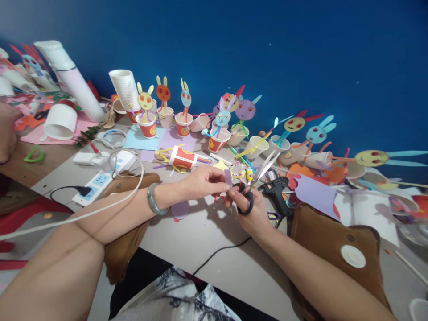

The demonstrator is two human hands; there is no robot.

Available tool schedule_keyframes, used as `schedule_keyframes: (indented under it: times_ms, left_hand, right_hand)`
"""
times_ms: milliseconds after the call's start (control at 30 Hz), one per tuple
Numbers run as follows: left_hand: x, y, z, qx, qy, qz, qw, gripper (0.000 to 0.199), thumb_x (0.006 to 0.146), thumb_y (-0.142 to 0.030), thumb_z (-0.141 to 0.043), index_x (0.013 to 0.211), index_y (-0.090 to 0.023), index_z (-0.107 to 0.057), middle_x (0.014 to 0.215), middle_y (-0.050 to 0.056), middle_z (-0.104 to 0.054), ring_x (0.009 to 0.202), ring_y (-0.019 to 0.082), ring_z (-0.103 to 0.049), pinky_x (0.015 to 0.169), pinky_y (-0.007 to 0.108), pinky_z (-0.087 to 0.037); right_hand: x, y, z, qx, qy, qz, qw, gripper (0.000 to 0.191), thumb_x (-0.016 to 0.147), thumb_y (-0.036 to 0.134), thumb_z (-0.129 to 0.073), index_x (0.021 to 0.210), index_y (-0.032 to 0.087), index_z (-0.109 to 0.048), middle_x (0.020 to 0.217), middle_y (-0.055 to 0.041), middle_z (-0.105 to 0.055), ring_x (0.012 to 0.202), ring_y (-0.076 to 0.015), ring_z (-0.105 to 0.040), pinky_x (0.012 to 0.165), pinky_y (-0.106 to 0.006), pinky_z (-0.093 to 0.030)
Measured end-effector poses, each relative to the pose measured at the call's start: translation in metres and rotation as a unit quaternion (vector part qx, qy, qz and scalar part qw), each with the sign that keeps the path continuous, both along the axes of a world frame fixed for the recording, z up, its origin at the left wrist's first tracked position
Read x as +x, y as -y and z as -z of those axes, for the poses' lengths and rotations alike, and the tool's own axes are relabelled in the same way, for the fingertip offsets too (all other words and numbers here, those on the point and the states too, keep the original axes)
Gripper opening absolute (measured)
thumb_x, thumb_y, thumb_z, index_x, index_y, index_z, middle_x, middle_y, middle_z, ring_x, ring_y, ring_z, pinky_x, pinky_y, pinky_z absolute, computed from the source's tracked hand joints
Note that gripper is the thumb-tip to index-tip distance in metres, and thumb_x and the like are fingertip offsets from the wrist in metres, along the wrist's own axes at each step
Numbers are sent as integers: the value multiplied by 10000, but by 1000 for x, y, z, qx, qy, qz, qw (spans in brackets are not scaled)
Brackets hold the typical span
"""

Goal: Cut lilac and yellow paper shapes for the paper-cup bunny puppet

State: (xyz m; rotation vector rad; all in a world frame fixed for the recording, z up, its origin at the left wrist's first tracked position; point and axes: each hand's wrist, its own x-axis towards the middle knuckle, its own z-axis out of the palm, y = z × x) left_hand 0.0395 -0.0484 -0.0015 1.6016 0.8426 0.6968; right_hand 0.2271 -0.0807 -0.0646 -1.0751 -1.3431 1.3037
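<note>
My left hand [207, 180] pinches a small strip of purple paper [228, 177] between thumb and fingers. Close beside it, my right hand [250, 207] is closed around the black handles of a pair of scissors [259, 176], whose blades point up and away from me, apart at the tips. The fingertips of both hands nearly meet at the paper's lower end. Beneath my left wrist lies a purple paper circle [180, 210] on the table. Behind my hands, a red and white paper cup [183, 158] lies on its side with pipe cleaners sticking out.
Several cups with paper rabbit heads [223, 117] stand along the blue wall. A black glue gun [278, 194] lies right of my hands, near a brown cushion [334, 240]. A white cable [100, 216] crosses over my left forearm, near a power strip [100, 180]. Another person's arm shows far left.
</note>
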Motion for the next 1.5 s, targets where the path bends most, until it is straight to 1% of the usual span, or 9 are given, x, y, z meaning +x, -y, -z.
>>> schedule_keyframes:
  times_ms: [300,567,767,900,1067,1233,1300,1367,1500]
  left_hand:
    - [-1,-1,1,10,8,-25,1000,190,833,-251,-625,695,-125,-594,611,-13,-571,568,68,-523,540,187,-413]
    - [-1,-1,3,48,4,-31,998,157,824,-241,-648,747,-114,-699,658,16,-653,620,82,-529,586,199,-407]
    - [0,2,3,50,12,0,999,196,856,-243,-610,735,-118,-701,681,34,-697,627,94,-573,582,199,-412]
    - [1,0,9,52,31,-60,996,204,840,-258,-632,696,-117,-665,578,-4,-595,549,71,-508,528,193,-384]
    - [-2,-7,9,30,89,-111,989,237,862,-328,-655,741,-125,-679,575,-12,-570,555,70,-523,563,201,-442]
    - [-4,-13,5,-47,153,-169,973,174,914,-258,-579,900,-121,-685,643,-22,-578,565,57,-553,584,195,-484]
    - [-3,-13,6,-74,154,-138,976,155,888,-171,-569,979,-115,-680,694,-16,-602,598,62,-588,599,196,-505]
    - [-1,-11,8,-75,134,-70,986,245,823,-87,-586,1047,-118,-680,748,-2,-639,649,75,-616,612,195,-517]
    - [0,-7,13,-24,134,29,990,346,765,-60,-601,1087,-148,-693,852,28,-691,683,87,-622,594,189,-510]
  right_hand:
    - [-3,1,-2,-20,-2,17,1000,276,797,452,-744,710,210,-644,578,-3,-644,556,-169,-585,574,-309,-467]
    - [-2,-2,3,-17,-32,15,999,230,811,422,-739,760,210,-667,623,-11,-662,599,-179,-595,610,-314,-463]
    - [-2,-2,-2,-11,-16,12,1000,252,820,408,-725,704,204,-632,615,-8,-639,614,-174,-591,626,-310,-466]
    - [-1,-1,-2,-31,-1,19,999,234,800,407,-737,732,210,-630,584,4,-634,573,-165,-579,563,-293,-433]
    - [-2,-2,-2,-29,-8,32,999,216,775,386,-753,727,215,-630,558,20,-618,550,-154,-561,559,-289,-421]
    - [-3,-6,-7,-27,-50,23,998,239,781,344,-726,611,212,-623,555,12,-587,595,-151,-553,624,-293,-430]
    - [-4,-7,-10,-33,-67,9,997,283,783,343,-705,552,203,-619,549,5,-565,594,-142,-526,624,-288,-419]
    - [-5,-8,-13,-51,-76,-20,996,317,785,358,-686,520,199,-616,527,1,-538,581,-142,-506,606,-289,-407]
    - [-8,-7,-19,-97,-95,-107,985,376,792,422,-656,491,204,-596,473,-1,-495,564,-158,-500,622,-308,-422]
